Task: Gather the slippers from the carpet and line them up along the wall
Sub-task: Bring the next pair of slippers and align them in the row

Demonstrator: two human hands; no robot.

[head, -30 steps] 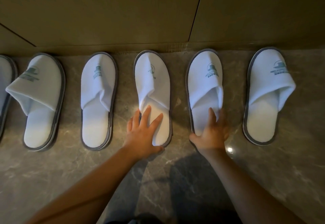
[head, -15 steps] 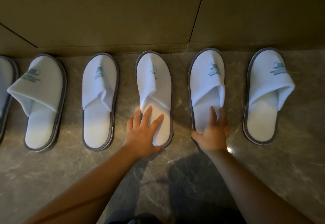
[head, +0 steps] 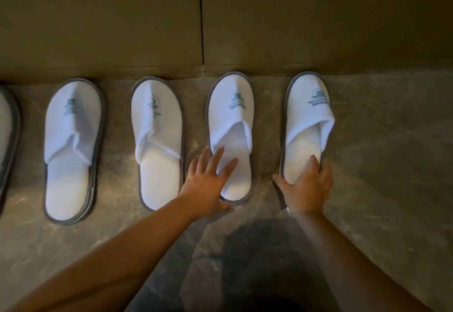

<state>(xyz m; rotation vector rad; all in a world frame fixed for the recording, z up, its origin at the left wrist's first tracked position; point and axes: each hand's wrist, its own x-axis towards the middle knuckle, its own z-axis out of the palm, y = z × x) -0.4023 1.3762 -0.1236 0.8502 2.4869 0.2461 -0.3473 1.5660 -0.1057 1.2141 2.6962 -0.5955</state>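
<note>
Several white slippers with grey rims and a green logo stand in a row, toes against the wall [head: 122,17]. My left hand [head: 208,184] lies flat with spread fingers on the heel of the second slipper from the right [head: 230,115]. My right hand [head: 306,189] rests over the heel of the rightmost slipper [head: 306,113], fingers reaching its right rim and thumb spread out on the floor at its left. Two more slippers [head: 157,125] [head: 71,125] sit to the left. A further slipper [head: 6,128] is cut off by the left edge.
The slippers stand on a grey-brown marble floor [head: 392,189]. A dark vertical seam [head: 201,17] splits the brown wall panels. My shadow falls on the floor between my forearms.
Both hands have shifted one slipper to the right: the left now lies on the slipper the right hand touched before, and the right hand on the end slipper. The view swung right.
</note>
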